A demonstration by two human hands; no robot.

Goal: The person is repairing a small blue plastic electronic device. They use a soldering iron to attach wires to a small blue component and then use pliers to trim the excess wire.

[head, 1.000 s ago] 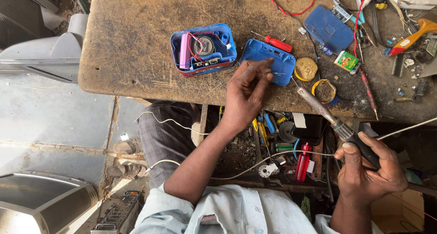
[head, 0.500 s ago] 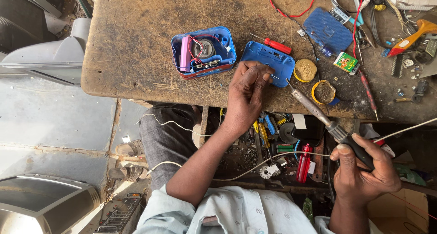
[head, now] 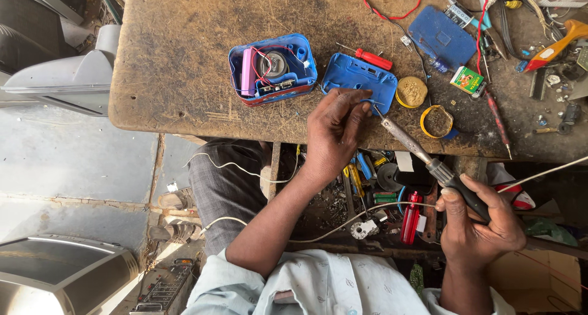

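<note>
My left hand (head: 334, 128) reaches forward with the forearm bare and stretched out straight from the pale rolled sleeve, wrist slightly bent, fingers curled down and the fingertips (head: 358, 101) pinched together against the surface ahead of me. My right hand (head: 481, 226) sits lower and closer to my body, the wrist upright, fingers wrapped in a firm fist with the thumb (head: 453, 195) pressed along the top of the grip. I see both hands well apart, the left farther out than the right.

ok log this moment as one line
left hand: fingers on blue cover | right hand: gripping soldering iron, tip at cover | open blue case: on bench
</note>
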